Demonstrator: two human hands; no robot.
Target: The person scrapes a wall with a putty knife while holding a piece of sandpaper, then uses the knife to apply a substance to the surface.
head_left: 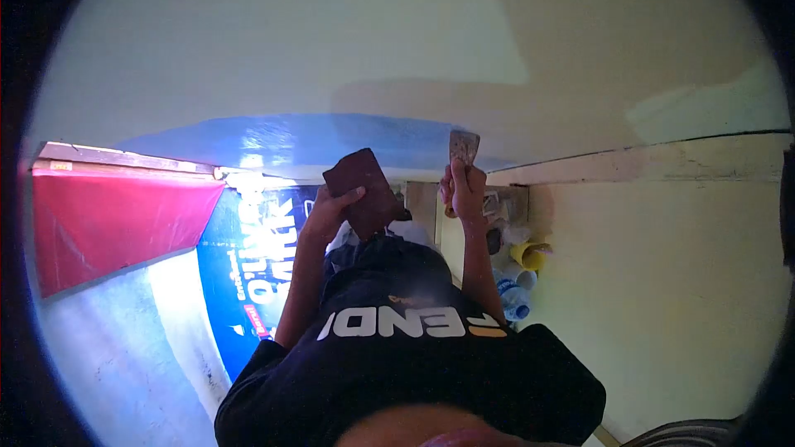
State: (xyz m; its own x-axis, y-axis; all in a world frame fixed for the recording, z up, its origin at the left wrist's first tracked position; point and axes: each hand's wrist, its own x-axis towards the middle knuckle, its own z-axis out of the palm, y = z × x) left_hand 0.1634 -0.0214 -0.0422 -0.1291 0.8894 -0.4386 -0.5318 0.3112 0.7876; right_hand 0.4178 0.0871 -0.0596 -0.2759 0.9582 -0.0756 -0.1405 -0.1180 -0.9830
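Fingers (354, 194) half hidden: left hand (327, 213) behind brown board (364, 186), right hand (466, 190) around scraper (464, 146).

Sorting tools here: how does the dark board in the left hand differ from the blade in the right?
The dark board is brown, wider and tilted; the blade is pale grey, narrower and nearly upright in the picture. Both are flat, one per hand: left hand, right hand.

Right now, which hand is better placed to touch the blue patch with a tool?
Probably the right. The right hand grips the scraper, its blade up at the edge of the blue patch; the left hand holds the dark board lower.
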